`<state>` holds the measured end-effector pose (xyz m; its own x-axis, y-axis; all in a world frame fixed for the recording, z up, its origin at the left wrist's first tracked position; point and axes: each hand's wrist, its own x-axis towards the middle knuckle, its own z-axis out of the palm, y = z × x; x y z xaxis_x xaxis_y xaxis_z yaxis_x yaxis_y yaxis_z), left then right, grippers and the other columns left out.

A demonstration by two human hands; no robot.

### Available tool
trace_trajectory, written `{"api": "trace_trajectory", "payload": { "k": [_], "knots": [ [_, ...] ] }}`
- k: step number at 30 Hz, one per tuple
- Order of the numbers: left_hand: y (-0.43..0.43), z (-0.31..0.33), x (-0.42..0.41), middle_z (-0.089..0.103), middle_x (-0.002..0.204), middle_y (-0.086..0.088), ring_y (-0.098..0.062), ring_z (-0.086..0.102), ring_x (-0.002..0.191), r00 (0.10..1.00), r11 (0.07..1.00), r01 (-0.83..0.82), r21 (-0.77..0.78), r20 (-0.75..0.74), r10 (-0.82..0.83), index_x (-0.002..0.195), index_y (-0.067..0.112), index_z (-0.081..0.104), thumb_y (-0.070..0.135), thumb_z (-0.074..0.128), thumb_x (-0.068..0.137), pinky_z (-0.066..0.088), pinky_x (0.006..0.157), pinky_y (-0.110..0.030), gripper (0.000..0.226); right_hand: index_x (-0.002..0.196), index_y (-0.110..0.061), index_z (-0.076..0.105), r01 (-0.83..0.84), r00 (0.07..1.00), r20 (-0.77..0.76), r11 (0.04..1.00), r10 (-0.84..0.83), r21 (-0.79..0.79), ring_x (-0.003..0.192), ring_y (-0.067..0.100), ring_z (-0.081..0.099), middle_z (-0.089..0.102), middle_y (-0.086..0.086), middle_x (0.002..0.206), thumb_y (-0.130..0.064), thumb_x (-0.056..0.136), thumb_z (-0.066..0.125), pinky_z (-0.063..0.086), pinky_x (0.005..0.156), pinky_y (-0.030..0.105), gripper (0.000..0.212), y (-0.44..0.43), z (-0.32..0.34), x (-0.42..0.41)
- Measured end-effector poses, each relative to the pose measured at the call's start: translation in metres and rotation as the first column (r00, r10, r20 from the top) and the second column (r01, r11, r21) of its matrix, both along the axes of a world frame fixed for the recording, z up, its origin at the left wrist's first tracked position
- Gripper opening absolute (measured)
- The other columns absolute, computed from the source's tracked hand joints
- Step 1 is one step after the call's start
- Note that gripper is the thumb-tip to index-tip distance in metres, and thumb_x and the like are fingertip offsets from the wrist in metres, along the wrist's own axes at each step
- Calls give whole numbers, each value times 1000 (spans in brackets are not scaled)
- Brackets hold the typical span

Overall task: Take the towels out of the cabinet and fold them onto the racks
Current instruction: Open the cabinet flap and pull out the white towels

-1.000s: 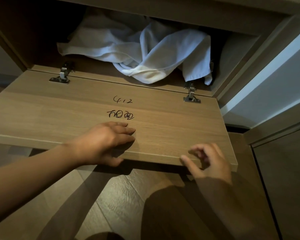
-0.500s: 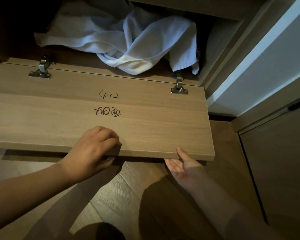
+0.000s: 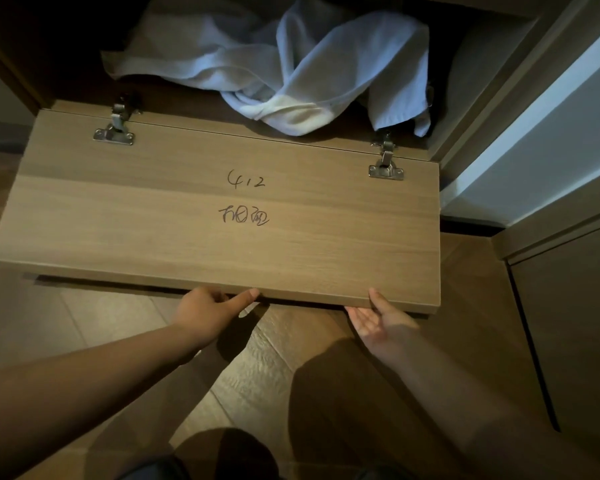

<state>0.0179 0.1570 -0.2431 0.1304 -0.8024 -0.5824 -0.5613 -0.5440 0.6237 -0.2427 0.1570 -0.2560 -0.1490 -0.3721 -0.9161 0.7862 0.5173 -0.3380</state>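
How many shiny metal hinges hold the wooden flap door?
2. The left hinge sits at the back left corner of the cabinet door; the right hinge at its back right corner, near the white towels.

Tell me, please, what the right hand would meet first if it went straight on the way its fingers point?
The right hand, palm up, points under the front edge of the cabinet door, so it would likely meet that door's underside first; what lies beyond is hidden.

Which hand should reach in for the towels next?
Probably right: the right hand lies open under the door, facing the towels bunched toward that side; the left hand holds the door edge.
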Motion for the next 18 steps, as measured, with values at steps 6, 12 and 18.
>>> {"api": "trace_trajectory", "payload": {
  "k": [6, 12, 18],
  "knots": [
    [-12, -17, -1, 74, 83, -15, -29, 70, 82, 954, 952, -290, 99, -51, 296, 84, 1, 71, 61, 69, 76, 58, 83, -45, 61, 116, -6, 60, -49, 998, -42, 999, 48, -15, 117, 35, 59, 55, 23, 131, -6, 93, 60, 57, 71, 35, 23, -1, -8, 3],
    [-18, -29, -6, 71, 61, -7, -21, 66, 62, 796, 830, -508, 232, -242, 555, 74, 3, 67, 49, 81, 68, 56, 64, -31, 48, 103, -11, 62, -90, 994, -66, 995, 88, -36, 101, 31, 64, 60, 20, 115, -13, 95, 60, 59, 63, 31, 9, 2, -7, 4],
    [-18, -27, -7, 66, 58, -5, -20, 60, 58, 800, 837, -499, 225, -251, 544, 75, 4, 65, 48, 80, 71, 51, 59, -29, 46, 106, -11, 61, -86, 993, -79, 996, 85, -8, 99, 30, 63, 59, 20, 106, -13, 97, 58, 55, 67, 35, 11, 0, 2, 9]
  ]
}}
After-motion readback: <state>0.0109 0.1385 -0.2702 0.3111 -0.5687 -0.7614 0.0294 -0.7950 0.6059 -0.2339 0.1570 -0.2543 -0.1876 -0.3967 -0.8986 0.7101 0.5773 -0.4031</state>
